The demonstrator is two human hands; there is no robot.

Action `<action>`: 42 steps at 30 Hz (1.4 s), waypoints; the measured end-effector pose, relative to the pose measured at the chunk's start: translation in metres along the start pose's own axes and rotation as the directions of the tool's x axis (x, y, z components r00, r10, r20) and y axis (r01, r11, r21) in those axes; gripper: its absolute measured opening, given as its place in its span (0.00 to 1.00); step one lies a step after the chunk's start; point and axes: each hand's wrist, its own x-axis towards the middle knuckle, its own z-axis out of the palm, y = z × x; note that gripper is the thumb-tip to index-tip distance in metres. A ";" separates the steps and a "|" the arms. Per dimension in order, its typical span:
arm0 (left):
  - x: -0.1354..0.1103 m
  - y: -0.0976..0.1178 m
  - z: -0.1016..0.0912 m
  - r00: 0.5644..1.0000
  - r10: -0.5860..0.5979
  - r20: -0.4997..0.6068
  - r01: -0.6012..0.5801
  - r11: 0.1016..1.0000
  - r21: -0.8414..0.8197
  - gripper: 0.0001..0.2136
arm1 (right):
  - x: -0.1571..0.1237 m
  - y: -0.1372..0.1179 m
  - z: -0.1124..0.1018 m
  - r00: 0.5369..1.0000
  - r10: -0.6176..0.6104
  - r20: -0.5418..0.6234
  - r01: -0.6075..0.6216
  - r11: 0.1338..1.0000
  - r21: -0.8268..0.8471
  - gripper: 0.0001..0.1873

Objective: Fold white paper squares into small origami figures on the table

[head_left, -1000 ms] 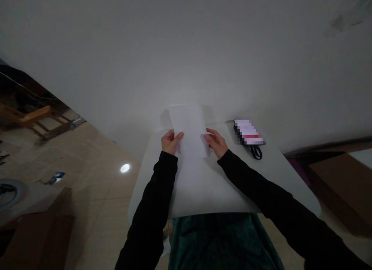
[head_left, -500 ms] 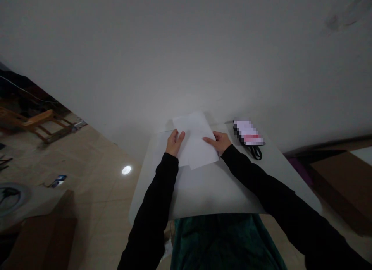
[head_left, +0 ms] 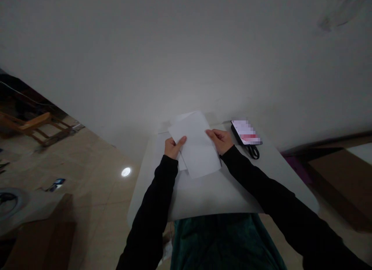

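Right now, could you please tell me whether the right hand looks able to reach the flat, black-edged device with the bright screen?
Probably yes: nothing visible stands between the right hand and the device, though that hand pinches a white rectangular paper sheet and would likely need to let go.

Your left grip [head_left: 171,148] pinches with its thumb [head_left: 182,140] uppermost. Your right grip [head_left: 222,142] pinches too, its fingers [head_left: 226,134] curled. Both forearms [head_left: 152,204] slant inward in black sleeves [head_left: 261,181].

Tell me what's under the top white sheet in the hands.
Beneath the top sheet, white paper peeks out at its upper edge and lower left; the tabletop lies below. The paper's covered middle, and any more sheets, are hidden.
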 end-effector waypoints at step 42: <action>-0.004 0.015 0.000 0.991 -0.039 -0.125 0.052 0.993 0.105 0.25 | -0.004 -0.019 0.001 0.992 0.070 0.103 -0.080 0.991 0.104 0.24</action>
